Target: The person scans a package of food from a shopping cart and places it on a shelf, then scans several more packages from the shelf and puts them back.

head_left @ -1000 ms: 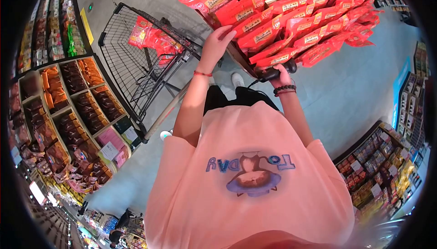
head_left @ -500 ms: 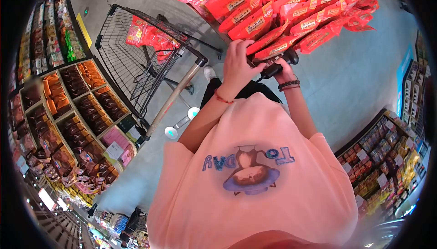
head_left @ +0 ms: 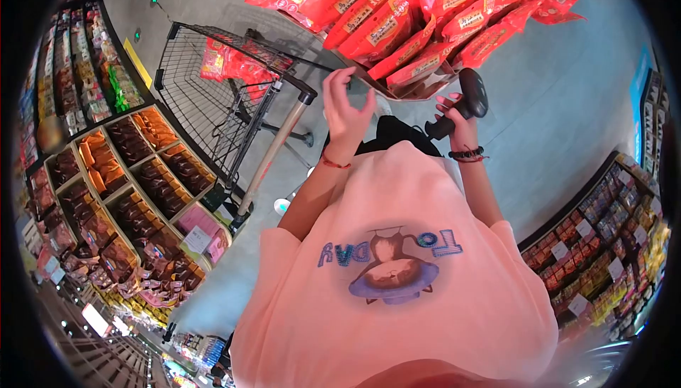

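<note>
Grey shop floor (head_left: 553,111), red packets (head_left: 383,37) ahead

Head view: your right hand (head_left: 464,127) grasps a black handheld device (head_left: 471,97), just beside the carton (head_left: 423,93) of red packets. Your left hand (head_left: 346,120) is released, fingers loosely curled, near the carton. A shopping cart (head_left: 275,154) stands to your left.

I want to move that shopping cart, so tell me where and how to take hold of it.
Best, I judge, at the middle of its handlebar, from the side away from the wire basket: the bar is slim, straight and bare. The left grip is nearer.
</note>
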A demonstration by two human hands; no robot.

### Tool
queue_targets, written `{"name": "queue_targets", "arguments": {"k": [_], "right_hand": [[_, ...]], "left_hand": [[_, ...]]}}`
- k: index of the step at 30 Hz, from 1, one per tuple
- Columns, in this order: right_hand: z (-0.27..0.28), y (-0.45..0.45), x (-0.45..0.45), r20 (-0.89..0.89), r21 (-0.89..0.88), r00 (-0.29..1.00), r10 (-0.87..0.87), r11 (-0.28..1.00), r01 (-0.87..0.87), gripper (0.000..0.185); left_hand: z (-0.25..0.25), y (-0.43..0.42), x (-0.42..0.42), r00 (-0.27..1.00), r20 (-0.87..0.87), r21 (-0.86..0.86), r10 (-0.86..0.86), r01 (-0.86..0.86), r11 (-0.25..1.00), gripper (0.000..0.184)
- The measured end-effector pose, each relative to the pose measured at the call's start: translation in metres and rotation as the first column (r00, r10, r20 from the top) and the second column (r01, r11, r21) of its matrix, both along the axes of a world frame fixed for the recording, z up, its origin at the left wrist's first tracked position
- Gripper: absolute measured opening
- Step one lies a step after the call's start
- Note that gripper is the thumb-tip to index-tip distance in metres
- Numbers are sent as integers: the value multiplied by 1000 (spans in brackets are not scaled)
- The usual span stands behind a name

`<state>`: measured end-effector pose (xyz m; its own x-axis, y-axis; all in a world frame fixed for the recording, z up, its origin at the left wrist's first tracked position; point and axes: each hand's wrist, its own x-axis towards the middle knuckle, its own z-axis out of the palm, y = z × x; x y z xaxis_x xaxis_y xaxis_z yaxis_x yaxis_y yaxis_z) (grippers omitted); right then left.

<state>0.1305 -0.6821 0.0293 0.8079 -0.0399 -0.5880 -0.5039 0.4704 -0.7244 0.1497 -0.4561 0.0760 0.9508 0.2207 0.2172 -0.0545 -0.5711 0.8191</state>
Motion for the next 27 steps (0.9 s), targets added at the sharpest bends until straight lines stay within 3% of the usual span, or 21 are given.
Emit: {"name": "queue_targets", "arguments": {"k": [3,6,8,14,19,21,27], "right_hand": [[35,13,4,246,-92,967,57,995,-36,34],[74,36,19,499,-145,831,246,969,-200,32],[94,53,31,503,-158,776,381,923,-350,38],[122,151,45,291,-189,755,587,809,-557,42],[113,240,45,279,-206,571,772,629,-750,39],[99,271,41,277,-188,520,808,576,-795,39],[96,355,22,121,-246,458,880,474,-846,30]], "left_hand": [[3,25,-8,996,3,19,92,-92,996,41],[-2,62,-17,972,42,-15,229,-229,973,38],[-1,90,-24,946,63,-6,317,-318,948,36],[-4,204,-58,772,88,-84,630,-624,777,24],[-11,304,-81,628,19,-256,778,-749,611,23],[-16,343,-83,616,-11,-315,788,-750,582,23],[-99,429,-36,768,-287,-352,573,-641,682,32]]}}
